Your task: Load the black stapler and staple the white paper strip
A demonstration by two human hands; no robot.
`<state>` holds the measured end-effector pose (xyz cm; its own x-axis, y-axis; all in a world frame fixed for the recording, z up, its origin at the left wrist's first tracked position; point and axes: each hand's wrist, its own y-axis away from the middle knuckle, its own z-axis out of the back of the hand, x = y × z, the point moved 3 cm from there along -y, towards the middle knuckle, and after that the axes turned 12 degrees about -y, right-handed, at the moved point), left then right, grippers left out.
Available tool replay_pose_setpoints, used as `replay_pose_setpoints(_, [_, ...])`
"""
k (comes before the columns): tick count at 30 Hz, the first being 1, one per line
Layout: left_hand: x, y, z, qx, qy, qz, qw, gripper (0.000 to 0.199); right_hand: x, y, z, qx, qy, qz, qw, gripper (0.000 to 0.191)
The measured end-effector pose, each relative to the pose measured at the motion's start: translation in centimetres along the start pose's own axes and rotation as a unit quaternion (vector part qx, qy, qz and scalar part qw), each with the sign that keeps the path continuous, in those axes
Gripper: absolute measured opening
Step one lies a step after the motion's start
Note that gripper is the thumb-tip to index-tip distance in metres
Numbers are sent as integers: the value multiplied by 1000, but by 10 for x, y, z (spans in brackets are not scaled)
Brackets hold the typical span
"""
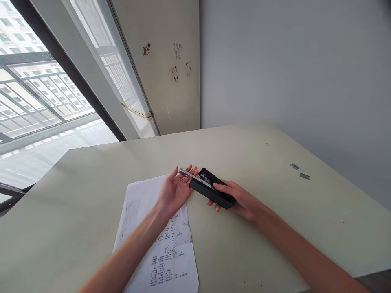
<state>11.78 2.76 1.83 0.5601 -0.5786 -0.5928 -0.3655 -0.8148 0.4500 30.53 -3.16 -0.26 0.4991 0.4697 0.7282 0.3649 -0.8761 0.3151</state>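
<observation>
A black stapler [210,192] is gripped near its rear end by my right hand [236,197], thumb on top and fingertips showing underneath. The stapler is spread apart, and a silver metal strip [185,173] sticks out of its front end toward the left. My left hand [175,188] is palm up with its fingers stretched out behind that strip; whether they touch it I cannot tell. Below my left wrist lies a printed paper sheet [166,260], partly covered by my left forearm.
Two small grey strips that look like staples [294,166] lie near the right edge of the pale table [244,252]. A grey wall [290,69] borders the table on the right. Toward the back left are a window [39,81] and a cream panel with brown marks [171,97].
</observation>
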Motion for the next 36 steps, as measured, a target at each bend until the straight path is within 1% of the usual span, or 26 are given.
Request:
replay_pose_setpoints(5, [0,-3,6,-11,-5,-9,1000,28,-1,0,-1,0,4,1,1000,36])
replay_pose_setpoints(8, [0,-2,8,-22,1,-3,1000,25,2,2,-1,-10,-6,36,999,38])
replay_pose_setpoints(11, [1,1,10,-15,15,14,1000,30,7,3,2,-48,2,82,995,39])
replay_pose_setpoints(13, [0,4,11,2,7,12,1000,32,10,4,3,-82,32,123,988,38])
replay_pose_setpoints(15, [-1,5,12,17,-28,-1,999,33,11,6,4,-117,92,169,974,38])
replay_pose_setpoints(17, [-2,6,15,22,-100,-25,994,39,11,7,4,-157,169,205,951,41])
replay_pose_setpoints(18, [-3,6,17,18,-151,-46,987,43,10,7,4,-173,203,215,939,42])
replay_pose_setpoints(19, [-4,7,19,13,-210,-74,975,47,8,8,3,-184,232,222,929,43])
replay_pose_setpoints(20, [-4,7,20,8,-271,-107,956,52,7,8,3,-189,253,229,921,43])
replay_pose_setpoints(22, [-5,8,22,-1,-381,-167,910,59,4,7,1,-188,282,240,910,42])
replay_pose_setpoints(26, [-5,12,26,-20,-518,-213,828,68,2,6,1,-185,306,252,899,39])
replay_pose_setpoints(28, [-8,15,27,-37,-578,-249,776,68,2,7,3,-184,305,249,901,39])
replay_pose_setpoints(30, [-11,18,28,-45,-640,-295,708,67,2,7,4,-181,303,246,903,38])
replay_pose_setpoints(32, [-12,21,29,-39,-693,-328,640,64,3,8,5,-173,301,246,905,37])
replay_pose_setpoints(34, [-11,23,30,-24,-729,-343,592,61,4,9,4,-164,308,251,903,35])
replay_pose_setpoints(36, [-9,24,31,-14,-750,-348,562,58,4,10,3,-159,319,256,899,33])
